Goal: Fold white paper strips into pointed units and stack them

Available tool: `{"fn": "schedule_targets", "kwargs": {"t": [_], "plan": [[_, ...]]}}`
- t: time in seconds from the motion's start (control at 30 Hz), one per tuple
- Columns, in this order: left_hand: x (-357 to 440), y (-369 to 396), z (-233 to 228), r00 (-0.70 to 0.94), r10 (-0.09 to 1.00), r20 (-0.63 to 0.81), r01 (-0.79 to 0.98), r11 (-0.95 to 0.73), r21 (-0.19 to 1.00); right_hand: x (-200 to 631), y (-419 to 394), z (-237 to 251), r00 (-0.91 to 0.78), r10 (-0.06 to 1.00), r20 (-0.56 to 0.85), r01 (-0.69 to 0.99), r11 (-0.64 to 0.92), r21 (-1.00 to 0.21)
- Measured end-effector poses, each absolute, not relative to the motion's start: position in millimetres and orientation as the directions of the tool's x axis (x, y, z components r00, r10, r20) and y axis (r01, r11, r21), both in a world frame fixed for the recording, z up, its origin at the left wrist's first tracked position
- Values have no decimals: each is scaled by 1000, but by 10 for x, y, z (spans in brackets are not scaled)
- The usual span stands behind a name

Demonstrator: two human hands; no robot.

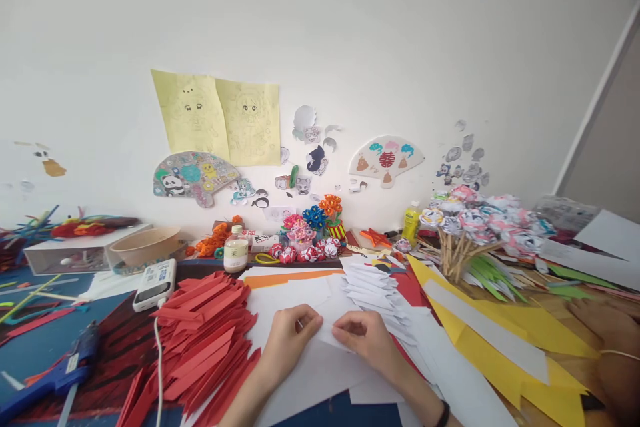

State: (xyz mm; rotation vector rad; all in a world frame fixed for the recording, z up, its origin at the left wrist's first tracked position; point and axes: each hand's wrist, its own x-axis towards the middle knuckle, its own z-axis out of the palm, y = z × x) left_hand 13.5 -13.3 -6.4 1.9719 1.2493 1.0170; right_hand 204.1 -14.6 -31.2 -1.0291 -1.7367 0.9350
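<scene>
My left hand (293, 339) and my right hand (367, 341) face each other low in the middle, thumbs and fingertips pinched together. Between them is a small piece of white paper (327, 328), whose edges blend into the white sheets (305, 383) underneath. To the left of my left hand lies a big pile of folded red paper strips (205, 340). Folded white paper pieces (375, 297) are stacked in an overlapping row just beyond my right hand.
Yellow paper (475, 333) spreads to the right, near another person's arm (613, 340). A blue glue gun (75, 363) and a white power bank (156, 283) with a cable lie left. A small bottle (236, 250) and paper flowers (315, 217) stand along the wall.
</scene>
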Motion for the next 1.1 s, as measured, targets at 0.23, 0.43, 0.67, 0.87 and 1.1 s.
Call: {"fn": "schedule_targets", "kwargs": {"t": [0.23,0.43,0.67,0.87,1.1], "plan": [[93,-113,-43,310,901,304,521,-429,738,2079,-108,-343,-272,922,276,271,349,-897],[135,-101,-186,389,872,298,639,-489,594,2075,-118,-352,-276,905,324,441,419,-794],[95,-83,-232,523,774,355,710,-627,320,2103,-135,-362,-305,866,397,601,498,-625],[114,-117,-204,643,703,302,732,-681,26,2142,-138,-397,-338,828,447,643,550,-532],[130,-124,-189,726,643,244,686,-703,-188,2179,-133,-404,-433,767,474,691,620,-372]]}}
